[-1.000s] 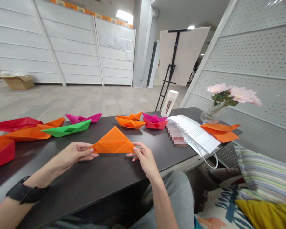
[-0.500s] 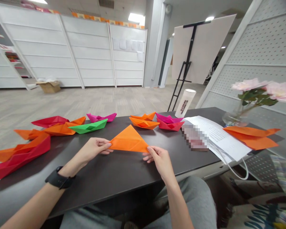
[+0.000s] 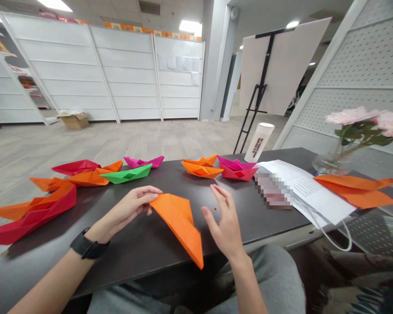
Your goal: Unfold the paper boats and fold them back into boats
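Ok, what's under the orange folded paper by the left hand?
The orange folded paper covers the patch right beneath it, so nothing there can be seen. Around it, only the dark tabletop shows.

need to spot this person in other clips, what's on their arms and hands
The left hand wears a wide black wrist strap, possibly a watch; its face doesn't show. The right hand has nothing on its wrist. Both forearms are bare: no sleeves, gloves or rings show.
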Demonstrator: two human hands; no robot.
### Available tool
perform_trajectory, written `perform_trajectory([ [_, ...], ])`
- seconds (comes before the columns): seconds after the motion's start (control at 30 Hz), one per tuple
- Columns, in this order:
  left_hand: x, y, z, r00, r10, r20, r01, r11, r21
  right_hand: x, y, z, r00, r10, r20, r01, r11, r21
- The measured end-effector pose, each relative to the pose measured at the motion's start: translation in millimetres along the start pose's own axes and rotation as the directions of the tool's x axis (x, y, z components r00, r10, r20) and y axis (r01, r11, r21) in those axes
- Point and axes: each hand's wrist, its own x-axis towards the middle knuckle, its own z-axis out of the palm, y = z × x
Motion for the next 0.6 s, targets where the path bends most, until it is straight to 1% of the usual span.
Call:
perform_trajectory([
  [0.03,-1,1,2.5,1.0,-0.003,0.004,0.003,1.0,-0.005,-3,-11,2,0.992,-0.057,0.113,0.062,0.997,-0.041],
  [0.07,-1,2,5.0,1.0,-0.004,0.01,0.004,1.0,-0.01,-7,-21,4,0.969,-0.066,0.239,0.078,0.996,-0.04],
  [0.1,-2,2,7.1,1.0,-0.006,0.019,0.006,1.0,-0.015,-11,-32,8,0.94,-0.042,0.338,0.057,0.998,-0.033],
  [0.13,-2,2,8.8,0.999,-0.008,0.032,0.009,1.0,-0.02,-14,-40,13,0.918,-0.013,0.397,0.031,0.999,-0.038],
  [0.17,-2,1,10.1,0.999,-0.01,0.048,0.012,1.0,-0.029,-18,-47,17,0.902,0.017,0.432,0.003,0.999,-0.047],
  [0.2,-2,1,11.0,0.998,-0.011,0.063,0.014,0.999,-0.042,-20,-52,22,0.891,0.048,0.452,-0.028,0.998,-0.052],
  [0.27,-2,-1,12.0,0.997,-0.01,0.082,0.016,0.997,-0.081,-22,-56,29,0.885,0.089,0.456,-0.073,0.996,-0.053],
  [0.33,-2,-4,12.9,0.995,0.004,0.096,0.01,0.99,-0.138,-21,-53,33,0.89,0.109,0.442,-0.104,0.994,-0.036],
  [0.4,-1,-8,14.7,0.99,0.009,0.14,0.016,0.984,-0.178,-19,-49,34,0.897,0.117,0.426,-0.126,0.992,-0.006],
  [0.5,0,-17,19.7,0.973,-0.02,0.23,0.05,0.991,-0.124,-17,-44,36,0.903,0.111,0.414,-0.144,0.988,0.05],
  [0.6,0,-22,25.9,0.966,-0.046,0.255,0.059,0.997,-0.042,-16,-43,39,0.907,0.087,0.413,-0.137,0.986,0.095],
])
